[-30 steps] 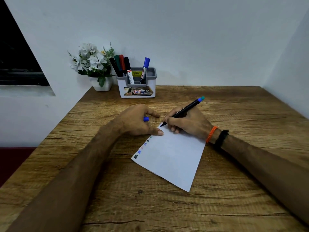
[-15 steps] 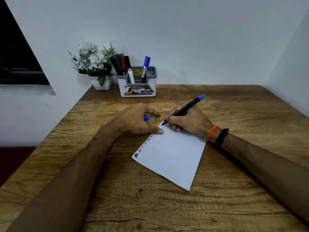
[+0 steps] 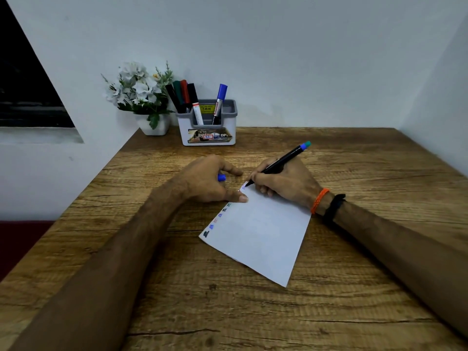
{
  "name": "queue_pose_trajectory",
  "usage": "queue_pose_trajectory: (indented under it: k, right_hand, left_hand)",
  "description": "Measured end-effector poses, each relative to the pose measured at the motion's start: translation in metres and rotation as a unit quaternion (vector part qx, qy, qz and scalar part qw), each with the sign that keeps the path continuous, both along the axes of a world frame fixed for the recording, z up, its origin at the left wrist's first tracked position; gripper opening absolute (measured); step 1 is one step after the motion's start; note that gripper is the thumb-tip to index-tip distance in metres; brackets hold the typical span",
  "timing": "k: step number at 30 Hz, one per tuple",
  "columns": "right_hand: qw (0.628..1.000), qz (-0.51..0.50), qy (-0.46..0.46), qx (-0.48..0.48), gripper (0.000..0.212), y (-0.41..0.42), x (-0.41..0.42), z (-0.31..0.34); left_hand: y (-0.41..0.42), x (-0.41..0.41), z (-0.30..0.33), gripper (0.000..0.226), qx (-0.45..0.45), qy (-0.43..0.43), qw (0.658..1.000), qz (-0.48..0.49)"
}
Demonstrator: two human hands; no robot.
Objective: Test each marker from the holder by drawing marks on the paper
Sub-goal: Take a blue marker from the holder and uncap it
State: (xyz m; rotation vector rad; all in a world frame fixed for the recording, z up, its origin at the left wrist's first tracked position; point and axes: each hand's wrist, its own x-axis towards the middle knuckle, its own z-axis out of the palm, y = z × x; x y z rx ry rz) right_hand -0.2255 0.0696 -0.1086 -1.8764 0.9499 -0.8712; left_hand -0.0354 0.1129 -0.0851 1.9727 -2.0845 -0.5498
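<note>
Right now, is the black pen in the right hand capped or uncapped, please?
Uncapped: the black pen's bare tip touches the white paper; the left hand holds a blue cap.

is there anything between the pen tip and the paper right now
Nothing visible. The pen in the right hand has its tip at the paper's far corner; the left hand presses the edge beside it.
</note>
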Motion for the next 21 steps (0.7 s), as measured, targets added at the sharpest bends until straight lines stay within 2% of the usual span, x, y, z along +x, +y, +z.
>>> queue_pose_trajectory:
  k: [12, 21]
  right_hand:
    - [1.0, 0.013, -0.004, 0.015, 0.009, -0.0013, -0.0001, 0.0002]
    - [0.987, 0.024, -0.122, 0.102, 0.009, -0.0032, -0.0025, 0.0065]
  left_hand:
    - [0.0004, 0.0001, -0.0007, 0.073, -0.003, 0.002, 1.0, -0.003]
    - [0.0043, 0.003, 0.0026, 0.063, -0.024, 0.051, 0.998, 0.005]
